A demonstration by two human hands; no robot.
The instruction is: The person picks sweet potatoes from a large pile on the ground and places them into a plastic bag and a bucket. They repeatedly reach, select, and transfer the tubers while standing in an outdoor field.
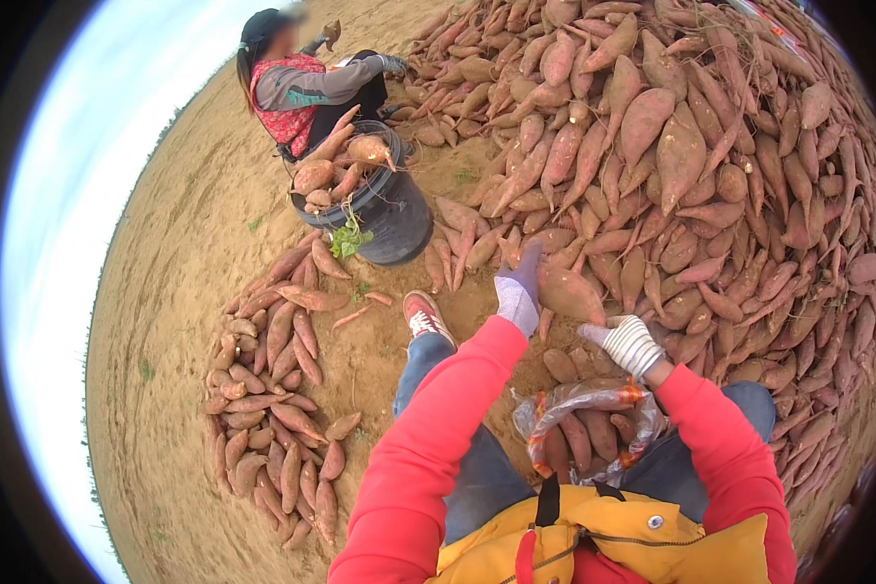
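Note:
My left hand (520, 287), in a purple and white glove, grips a large sweet potato (571, 293) by its left end, at the lower edge of a big heap of sweet potatoes (646, 124). My right hand (628, 343), in a striped glove, is at the tapered right end of that sweet potato; its thumb and fingers are near the tip, and whether they pinch it is unclear. Below my hands, between my legs, stands an opened clear plastic bag (529, 431) with red and yellow markings, partly filled with sweet potatoes (602, 436).
A black bucket (401, 226) heaped with sweet potatoes stands ahead to the left. Beyond it sits a co-worker (314, 91) in grey gloves, holding a root beside the heap. A smaller pile of sweet potatoes (290, 423) lies on sandy soil (175, 350) to my left.

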